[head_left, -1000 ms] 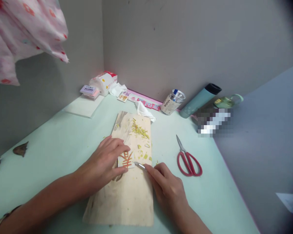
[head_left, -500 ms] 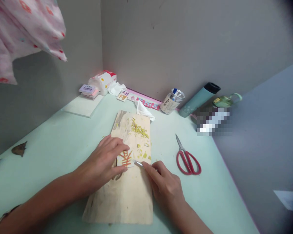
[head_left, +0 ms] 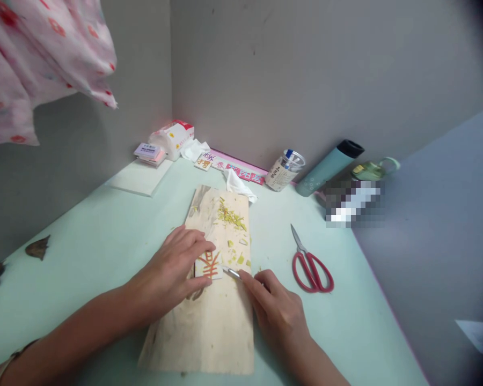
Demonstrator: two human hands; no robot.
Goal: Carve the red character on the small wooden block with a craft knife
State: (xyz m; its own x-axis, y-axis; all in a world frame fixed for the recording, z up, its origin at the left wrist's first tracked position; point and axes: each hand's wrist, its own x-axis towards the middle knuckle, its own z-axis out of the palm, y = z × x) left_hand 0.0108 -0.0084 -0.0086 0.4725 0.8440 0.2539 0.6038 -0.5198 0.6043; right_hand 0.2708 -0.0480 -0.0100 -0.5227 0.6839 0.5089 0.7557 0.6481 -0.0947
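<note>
1. We see a home craft corner: a pale green table (head_left: 104, 236) pushed into plain grey walls.
2. Red scissors (head_left: 312, 265), a jar of pens (head_left: 284, 169) and a tissue pack (head_left: 173, 136) lie about.
3. At upper left, pink patterned cloth (head_left: 36, 59) hangs, suggesting a lived-in room.

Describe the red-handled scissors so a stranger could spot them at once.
Start at the pale wooden board in the middle of the mint-green table. Just to its right, beyond the right hand, lie the scissors, shut, blades pointing toward the wall. Their red loop handles are the only bright red thing on that bare stretch.
</note>
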